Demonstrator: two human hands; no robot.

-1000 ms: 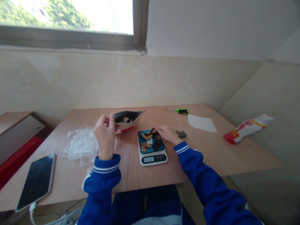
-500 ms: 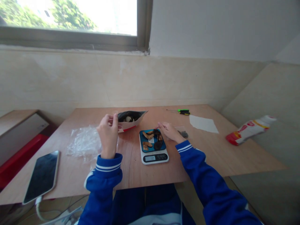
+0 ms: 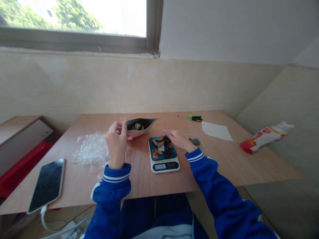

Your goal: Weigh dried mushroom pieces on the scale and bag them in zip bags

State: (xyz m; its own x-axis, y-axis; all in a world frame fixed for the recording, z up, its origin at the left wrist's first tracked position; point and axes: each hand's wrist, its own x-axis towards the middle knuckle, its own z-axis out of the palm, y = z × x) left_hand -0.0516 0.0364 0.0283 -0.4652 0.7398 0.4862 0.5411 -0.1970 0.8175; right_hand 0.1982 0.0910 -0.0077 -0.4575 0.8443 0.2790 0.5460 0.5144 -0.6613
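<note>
My left hand (image 3: 117, 139) is raised left of the open foil-lined pouch (image 3: 142, 132), thumb and fingers pinched together. Faint clear film shows at its fingertips and below, looking like a thin plastic bag. Pale and dark pieces lie inside the pouch. My right hand (image 3: 176, 138) reaches over the back right of a white kitchen scale (image 3: 154, 168) with a blue top. Its fingertips are closed on a dark dried piece (image 3: 166, 138), partly hidden by them. Brown dried slices (image 3: 157, 153), like dried mushroom, and a dark round piece (image 3: 168, 153) rest on the scale.
Crumpled clear plastic bags (image 3: 91, 149) lie at left, near a phone (image 3: 47, 186) on a white cable. Right of the scale is a small clear bag with grey contents (image 3: 194, 141). Beyond are screwdrivers (image 3: 196, 118), white paper (image 3: 216, 131) and a tilted red-and-white bottle (image 3: 265, 137).
My right fingertips have moved slightly left over the scale, onto the dark piece. The scale's display seems to read differently. My left hand stays almost in place.
</note>
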